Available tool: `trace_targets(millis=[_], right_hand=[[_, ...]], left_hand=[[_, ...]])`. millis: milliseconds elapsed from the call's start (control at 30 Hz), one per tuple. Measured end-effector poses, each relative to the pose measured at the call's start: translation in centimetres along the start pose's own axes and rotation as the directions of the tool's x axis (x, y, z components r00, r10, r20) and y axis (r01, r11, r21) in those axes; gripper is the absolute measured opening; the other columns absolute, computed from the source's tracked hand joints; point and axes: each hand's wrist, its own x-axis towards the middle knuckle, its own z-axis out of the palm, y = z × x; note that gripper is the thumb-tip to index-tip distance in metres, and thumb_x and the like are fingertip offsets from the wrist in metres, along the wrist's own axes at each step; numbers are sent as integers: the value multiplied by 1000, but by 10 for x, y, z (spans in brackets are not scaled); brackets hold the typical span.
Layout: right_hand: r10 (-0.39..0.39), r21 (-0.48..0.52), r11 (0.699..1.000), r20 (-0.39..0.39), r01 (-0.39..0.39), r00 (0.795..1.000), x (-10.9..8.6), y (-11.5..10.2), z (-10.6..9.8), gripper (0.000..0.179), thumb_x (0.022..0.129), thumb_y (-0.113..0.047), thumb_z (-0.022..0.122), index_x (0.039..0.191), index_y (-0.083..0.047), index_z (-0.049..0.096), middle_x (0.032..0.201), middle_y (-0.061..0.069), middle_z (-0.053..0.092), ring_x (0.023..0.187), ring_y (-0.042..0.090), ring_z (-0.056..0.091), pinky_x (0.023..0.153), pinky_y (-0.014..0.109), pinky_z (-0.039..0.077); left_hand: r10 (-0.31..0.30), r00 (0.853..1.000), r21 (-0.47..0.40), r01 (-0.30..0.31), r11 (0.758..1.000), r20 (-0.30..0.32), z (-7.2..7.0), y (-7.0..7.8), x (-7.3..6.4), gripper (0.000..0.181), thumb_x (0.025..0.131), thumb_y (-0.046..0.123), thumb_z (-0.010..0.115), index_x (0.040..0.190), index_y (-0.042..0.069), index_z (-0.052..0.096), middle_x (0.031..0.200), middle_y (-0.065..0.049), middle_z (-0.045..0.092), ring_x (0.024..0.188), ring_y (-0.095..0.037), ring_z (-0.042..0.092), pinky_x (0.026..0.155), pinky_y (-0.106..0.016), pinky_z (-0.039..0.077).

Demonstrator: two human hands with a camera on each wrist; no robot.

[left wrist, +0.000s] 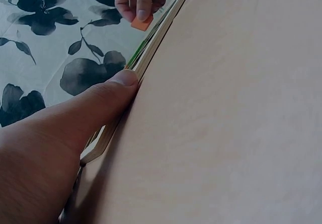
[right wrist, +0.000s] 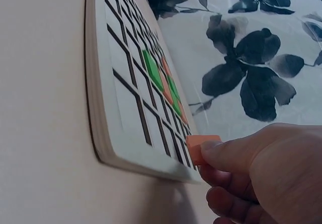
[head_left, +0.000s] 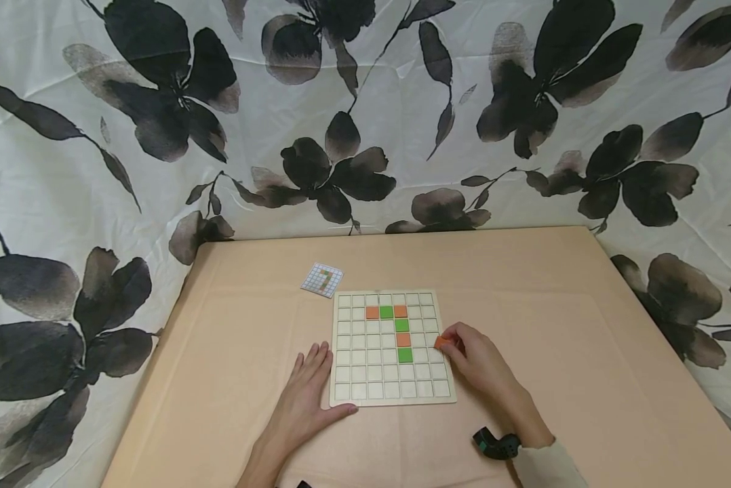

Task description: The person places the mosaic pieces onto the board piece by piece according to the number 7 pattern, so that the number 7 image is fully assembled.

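Observation:
A white square board (head_left: 359,374) with a grid of cells lies on the table. Several orange and green square tiles sit in its cells: a short row near the top, then a column running down from its right end. My left hand (head_left: 304,410) rests spread along the board's left side, its thumb (left wrist: 123,78) against the near edge. Between thumb and fingertips, my right hand (head_left: 484,362) pinches an orange tile (right wrist: 201,148) at the board's right edge. The other fingers of that hand are curled below the tile.
A small card (head_left: 321,280) printed with a coloured grid pattern lies beyond the board's far left corner. The pale wooden table (head_left: 585,325) extends on both sides. Behind it hangs a white cloth (head_left: 426,122) with dark flowers. A black band (head_left: 496,444) is at the right wrist.

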Motion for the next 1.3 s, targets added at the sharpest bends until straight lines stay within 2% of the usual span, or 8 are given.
trace_targets(millis=[167, 400, 500, 1000, 1167, 1300], right_hand=[[-6, 16, 1000, 21, 5, 1000, -1, -9, 6, 14, 93, -20, 73, 102, -13, 64, 84, -6, 60, 74, 10, 50, 60, 16, 45], [-73, 15, 997, 29, 72, 997, -3, -19, 15, 12, 91, -19, 75, 97, -19, 66, 82, -12, 58, 73, 5, 49, 60, 16, 44], [-75, 17, 997, 48, 74, 996, -3, -23, 19, 11, 91, -19, 75, 96, -21, 66, 81, -13, 57, 72, 5, 48, 60, 15, 43], [-155, 49, 987, 114, 151, 981, -6, -32, 31, 11, 90, -16, 75, 94, -21, 66, 82, -15, 57, 73, 2, 48, 62, 14, 44], [-221, 53, 975, 105, 217, 970, -7, -31, 31, 10, 89, -17, 76, 92, -21, 67, 86, -15, 60, 76, 0, 50, 66, 15, 47], [-293, 44, 956, 80, 291, 953, -7, -29, 31, 8, 87, -16, 77, 90, -20, 71, 87, -13, 63, 77, -1, 52, 68, 16, 49]], left_hand=[[0, 1000, 0, 0, 1000, -3, 0, 0, 1, 107, 76, 72, 70, 148, -2, 44, 161, -16, 36, 153, -31, 29, 129, -48, 18], [-1, 1000, 3, 1, 1000, -4, -1, 1, 2, 107, 75, 72, 70, 148, -2, 44, 161, -15, 37, 153, -31, 29, 129, -47, 18], [-2, 1000, 4, 2, 1000, -5, -1, 1, 2, 107, 75, 72, 70, 148, -2, 45, 161, -16, 37, 153, -31, 29, 129, -47, 18], [-5, 1000, -1, 5, 1000, -4, -1, 3, 3, 108, 76, 73, 69, 148, -3, 45, 160, -16, 37, 152, -32, 30, 129, -48, 19], [-7, 1000, -2, 7, 1000, -2, -1, 3, 3, 108, 75, 73, 70, 148, -3, 44, 160, -16, 37, 152, -32, 30, 129, -47, 18], [-11, 1000, -1, 11, 1000, 2, -1, 3, 3, 108, 75, 73, 70, 148, -3, 44, 161, -16, 37, 152, -32, 30, 129, -47, 18]])
